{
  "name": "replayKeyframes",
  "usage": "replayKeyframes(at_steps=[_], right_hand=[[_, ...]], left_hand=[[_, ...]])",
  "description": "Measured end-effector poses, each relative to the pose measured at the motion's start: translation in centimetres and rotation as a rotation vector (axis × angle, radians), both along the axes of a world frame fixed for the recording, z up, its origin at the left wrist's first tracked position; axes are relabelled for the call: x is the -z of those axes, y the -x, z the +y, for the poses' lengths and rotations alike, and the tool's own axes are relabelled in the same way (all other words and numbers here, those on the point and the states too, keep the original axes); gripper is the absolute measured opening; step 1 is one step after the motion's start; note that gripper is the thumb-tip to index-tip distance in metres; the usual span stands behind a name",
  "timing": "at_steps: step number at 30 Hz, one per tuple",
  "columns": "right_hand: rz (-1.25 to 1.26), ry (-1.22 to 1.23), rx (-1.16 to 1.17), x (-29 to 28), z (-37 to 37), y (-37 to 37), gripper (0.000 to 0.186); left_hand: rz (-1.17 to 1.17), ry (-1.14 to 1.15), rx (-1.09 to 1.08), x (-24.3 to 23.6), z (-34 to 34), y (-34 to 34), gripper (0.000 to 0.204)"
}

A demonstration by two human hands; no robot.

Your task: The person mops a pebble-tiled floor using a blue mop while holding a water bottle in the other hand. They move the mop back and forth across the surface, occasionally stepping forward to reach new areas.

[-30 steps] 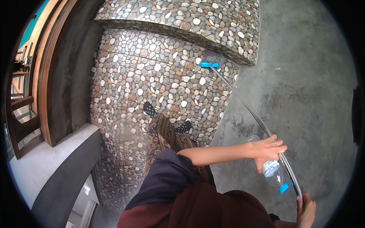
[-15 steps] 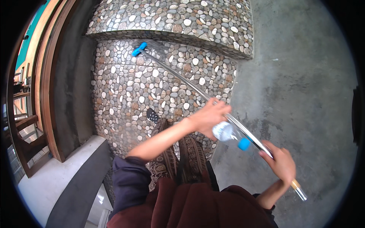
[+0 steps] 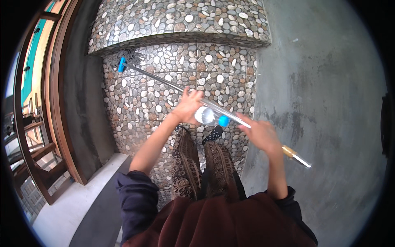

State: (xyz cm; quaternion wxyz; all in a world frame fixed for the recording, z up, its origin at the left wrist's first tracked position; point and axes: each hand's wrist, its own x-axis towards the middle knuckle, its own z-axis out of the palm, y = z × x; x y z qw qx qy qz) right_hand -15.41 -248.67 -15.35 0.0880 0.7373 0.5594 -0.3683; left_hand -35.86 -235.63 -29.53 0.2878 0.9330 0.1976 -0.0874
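Note:
A mop with a long shiny metal handle [image 3: 156,78] slants across the view from far left to near right. Its blue clamp [image 3: 122,64] and grey string head [image 3: 131,56] rest on the pebbled floor below the step. My left hand [image 3: 189,106] is closed around the middle of the handle. Against that same palm lies a clear plastic bottle [image 3: 207,116], its blue cap [image 3: 223,121] pointing toward my right hand. My right hand [image 3: 262,135] grips the handle farther up, short of its yellow band [image 3: 289,151]. The fingers under the handle are partly hidden.
A pebble-tiled step [image 3: 181,18] rises along the far side. Grey concrete floor [image 3: 325,123] borders the tiles on the right. Along the left stand a dark wall [image 3: 84,90], a wooden frame [image 3: 51,90] and a white ledge [image 3: 78,201]. My feet are on the pebbled tiles.
The mop head has slid left along the foot of the step. Both hands have moved left with the handle and bottle, and my right hand is farther from me. Both feet now show.

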Motion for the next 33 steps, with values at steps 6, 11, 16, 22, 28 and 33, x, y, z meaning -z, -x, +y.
replayKeyframes(at_steps=[6, 11, 16, 22, 28, 33], right_hand=[[-0.190, 0.237, 0.174, -10.2, -10.5, -8.0, 0.034], [-0.450, 0.216, 0.364, -22.0, -19.4, -8.0, 0.031], [-0.681, 0.234, 0.444, -27.8, -23.1, -4.6, 0.022], [-0.576, 0.264, 0.471, -27.1, -22.3, -0.7, 0.019], [-0.645, 0.195, 0.298, -27.4, -19.7, 4.0, 0.019], [-0.575, 0.224, 0.292, -26.5, -16.3, 6.5, 0.021]], left_hand=[[-0.363, 0.221, 0.158, -4.5, -10.7, -11.1, 0.056], [-0.704, 0.419, 0.420, -11.7, -19.7, -18.2, 0.055], [-0.966, 0.721, 0.575, -13.3, -23.3, -21.7, 0.051], [-0.665, 0.343, 0.696, -8.0, -20.3, -19.6, 0.055], [-0.770, 0.360, 0.535, -7.8, -18.3, -13.8, 0.057], [-0.766, 0.325, 0.284, -8.4, -14.9, -6.1, 0.056]])
